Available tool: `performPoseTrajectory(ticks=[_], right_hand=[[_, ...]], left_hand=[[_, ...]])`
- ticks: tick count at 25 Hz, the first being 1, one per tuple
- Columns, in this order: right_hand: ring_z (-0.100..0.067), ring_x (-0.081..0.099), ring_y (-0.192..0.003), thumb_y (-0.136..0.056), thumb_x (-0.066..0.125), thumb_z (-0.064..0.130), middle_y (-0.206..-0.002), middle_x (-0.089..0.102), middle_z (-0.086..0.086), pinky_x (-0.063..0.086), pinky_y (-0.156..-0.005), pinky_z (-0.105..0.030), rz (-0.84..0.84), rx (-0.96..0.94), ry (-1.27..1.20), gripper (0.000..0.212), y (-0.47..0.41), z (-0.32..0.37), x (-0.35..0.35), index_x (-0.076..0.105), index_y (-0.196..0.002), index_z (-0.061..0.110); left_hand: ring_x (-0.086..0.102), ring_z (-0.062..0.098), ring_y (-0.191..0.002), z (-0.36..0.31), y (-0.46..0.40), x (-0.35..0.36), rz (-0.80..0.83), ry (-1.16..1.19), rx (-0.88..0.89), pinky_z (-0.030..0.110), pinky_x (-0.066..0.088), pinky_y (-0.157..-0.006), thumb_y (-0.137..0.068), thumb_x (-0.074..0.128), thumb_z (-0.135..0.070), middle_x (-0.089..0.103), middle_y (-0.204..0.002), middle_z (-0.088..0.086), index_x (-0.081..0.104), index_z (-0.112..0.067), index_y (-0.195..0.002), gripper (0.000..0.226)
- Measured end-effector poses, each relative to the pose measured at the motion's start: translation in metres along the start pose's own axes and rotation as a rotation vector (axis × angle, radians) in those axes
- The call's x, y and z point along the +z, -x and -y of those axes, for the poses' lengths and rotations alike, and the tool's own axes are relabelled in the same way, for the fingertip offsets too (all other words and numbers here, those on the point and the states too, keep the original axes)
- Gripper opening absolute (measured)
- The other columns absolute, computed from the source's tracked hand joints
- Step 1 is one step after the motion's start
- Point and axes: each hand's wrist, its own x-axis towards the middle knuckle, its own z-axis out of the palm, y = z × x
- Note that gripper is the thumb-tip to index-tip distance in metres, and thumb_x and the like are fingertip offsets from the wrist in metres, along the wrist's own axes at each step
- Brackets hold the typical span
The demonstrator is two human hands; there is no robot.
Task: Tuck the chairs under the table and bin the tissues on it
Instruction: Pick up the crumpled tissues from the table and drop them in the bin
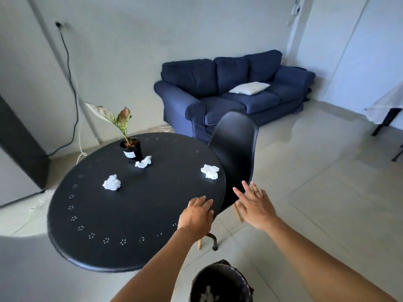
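A round black table [104, 225] holds three crumpled white tissues: one at the left [111, 182], one beside the plant pot [143, 162], one near the right edge [210, 171]. A black chair [236, 147] with wooden legs stands at the table's right side, its seat under the top. My left hand [197, 215] rests palm down on the table's near right edge, holding nothing. My right hand [255, 204] hovers open, fingers spread, just right of the table and in front of the chair. A black bin [220, 282] with white paper inside stands on the floor below my arms.
A small potted plant [130, 149] stands on the far side of the table. A dark blue sofa [229, 90] with a white cushion lines the back wall. A cable hangs down the left wall. A cloth-covered table [386, 107] stands at the far right. The floor is pale tile.
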Motion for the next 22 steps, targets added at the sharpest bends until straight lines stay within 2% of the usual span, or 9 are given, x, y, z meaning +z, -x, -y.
performPoseTrajectory(ticks=[3,8,15,22], right_hand=[[-0.025,-0.005,-0.150,-0.098,0.016,0.047,-0.163,-0.002,0.002,0.004,-0.120,-0.046,-0.006,-0.030,0.018,0.053,-0.042,0.021,-0.017,0.008,-0.150,0.040],[-0.027,-0.002,-0.150,-0.099,0.021,0.044,-0.163,0.002,0.001,0.005,-0.121,-0.047,0.015,-0.108,0.042,0.051,-0.118,0.065,-0.028,0.014,-0.149,0.040],[-0.029,-0.004,-0.149,-0.099,0.026,0.043,-0.163,-0.002,-0.003,0.005,-0.121,-0.045,0.126,-0.241,0.048,0.055,-0.231,0.166,-0.014,0.012,-0.151,0.034],[-0.032,-0.001,-0.149,-0.096,0.039,0.037,-0.162,-0.002,-0.003,0.008,-0.121,-0.046,0.194,-0.412,0.018,0.061,-0.310,0.270,0.011,0.011,-0.150,0.037]], left_hand=[[0.022,0.018,-0.145,0.039,-0.014,-0.028,-0.024,-0.002,-0.085,0.038,0.035,-0.114,-0.098,0.033,-0.036,0.032,-0.155,-0.005,0.036,-0.027,-0.143,0.047],[0.026,0.017,-0.142,0.117,-0.045,-0.061,-0.083,0.006,-0.223,0.037,0.042,-0.106,-0.096,0.036,-0.035,0.036,-0.152,-0.006,0.039,-0.027,-0.141,0.046],[0.021,0.017,-0.143,0.241,-0.080,-0.090,-0.103,0.005,-0.431,0.037,0.042,-0.106,-0.095,0.038,-0.034,0.033,-0.152,-0.006,0.037,-0.026,-0.142,0.048],[0.016,0.020,-0.145,0.312,-0.084,-0.089,-0.114,-0.048,-0.520,0.037,0.034,-0.114,-0.094,0.039,-0.034,0.026,-0.156,-0.003,0.042,-0.030,-0.139,0.045]])
